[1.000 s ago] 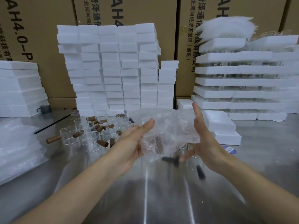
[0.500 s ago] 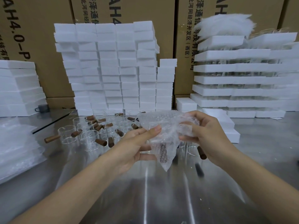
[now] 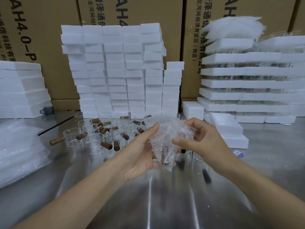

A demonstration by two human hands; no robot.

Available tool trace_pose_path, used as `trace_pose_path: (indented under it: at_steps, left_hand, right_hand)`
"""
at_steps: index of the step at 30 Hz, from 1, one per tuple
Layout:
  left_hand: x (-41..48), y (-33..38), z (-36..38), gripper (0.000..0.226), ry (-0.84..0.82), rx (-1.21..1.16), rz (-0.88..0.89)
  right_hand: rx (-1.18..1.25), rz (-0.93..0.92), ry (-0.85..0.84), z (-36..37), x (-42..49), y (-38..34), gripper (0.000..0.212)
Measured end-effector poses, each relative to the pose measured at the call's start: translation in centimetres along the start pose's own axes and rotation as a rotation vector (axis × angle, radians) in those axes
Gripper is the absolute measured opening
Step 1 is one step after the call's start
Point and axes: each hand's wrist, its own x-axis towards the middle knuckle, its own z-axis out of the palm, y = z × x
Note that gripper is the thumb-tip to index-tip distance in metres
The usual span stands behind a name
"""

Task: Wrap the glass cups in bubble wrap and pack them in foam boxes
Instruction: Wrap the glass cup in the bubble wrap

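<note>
Glass cup (image 3: 165, 153) bundled up in bubble wrap (image 3: 168, 129), held above the metal table (image 3: 165, 204) between both hands, roughly centre of view. Left hand (image 3: 140, 156) cradling the bundle from below and from the left, fingers curled under it, thumb stretched up along the wrap. Right hand (image 3: 204, 139) gripping the other side, thumb pressed on the front of the wrap, fingers curled round its upper edge. Something brown showing through the plastic low down, probably the cup's handle (hard to be sure through all those bubbles). Wrap tapering to a loose point at the bottom.

Just behind the hands, a crowd of bare glass cups (image 3: 94, 141) with stubby brown handles standing on the table, packed close, some touching. Further back, a tall wall of white foam boxes (image 3: 115, 71) up against big cardboard cartons (image 3: 54, 47) with printed lettering. Off to the right, foam trays (image 3: 239, 83) stacked in layers with glassware between them, and a few loose foam boxes (image 3: 229, 128) on the table in front of those, near the right hand. Far left, a heap of clear plastic sheets (image 3: 19, 149), another low foam stack (image 3: 21, 90) behind it, and a small grey mug (image 3: 47, 110) parked right beside that stack.
</note>
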Motion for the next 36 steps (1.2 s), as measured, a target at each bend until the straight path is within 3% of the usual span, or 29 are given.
trace_pose_path:
  at_steps: [5,10,15,21,24,26,28,30,34,36]
  left_hand:
    - [0.1,-0.2,0.0,0.055,-0.031,0.02,-0.042]
    - [0.4,-0.4,0.3,0.06,0.058,-0.025,-0.088]
    - [0.5,-0.8,0.5,0.058,0.194,-0.047,-0.063]
    - [0.8,-1.6,0.3,0.076,0.373,0.059,0.017]
    - [0.9,-2.0,0.4,0.079,0.445,0.08,0.087]
    - [0.8,-1.9,0.3,0.079,0.473,0.069,0.119]
    - [0.8,-1.6,0.2,0.076,0.466,0.081,0.131]
    - [0.7,-1.5,0.3,0.069,0.441,0.09,0.132]
    - [0.7,-1.8,0.8,0.077,0.44,0.104,0.119]
    - [0.8,-2.0,0.9,0.083,0.425,0.106,0.118]
  right_hand:
    - [-0.252,-0.128,0.037,0.1,-0.4,0.2,0.026]
    - [-0.607,-0.298,0.06,0.4,-0.7,0.5,0.039]
    - [-0.717,-0.377,0.044,1.0,-1.0,0.4,0.048]
    - [-0.787,-0.451,0.013,1.8,-1.1,0.7,0.046]
    - [-0.791,-0.492,-0.067,2.4,-1.5,0.7,0.023]
    - [-0.814,-0.474,-0.096,2.5,-1.8,0.5,0.035]
    - [-0.752,-0.458,-0.092,2.6,-1.8,0.3,0.031]
    - [-0.612,-0.436,-0.021,2.8,-1.7,0.1,0.019]
    - [-0.295,-0.19,0.128,3.3,-1.8,-0.3,0.033]
    - [-0.264,-0.146,0.159,3.5,-1.8,-0.4,0.033]
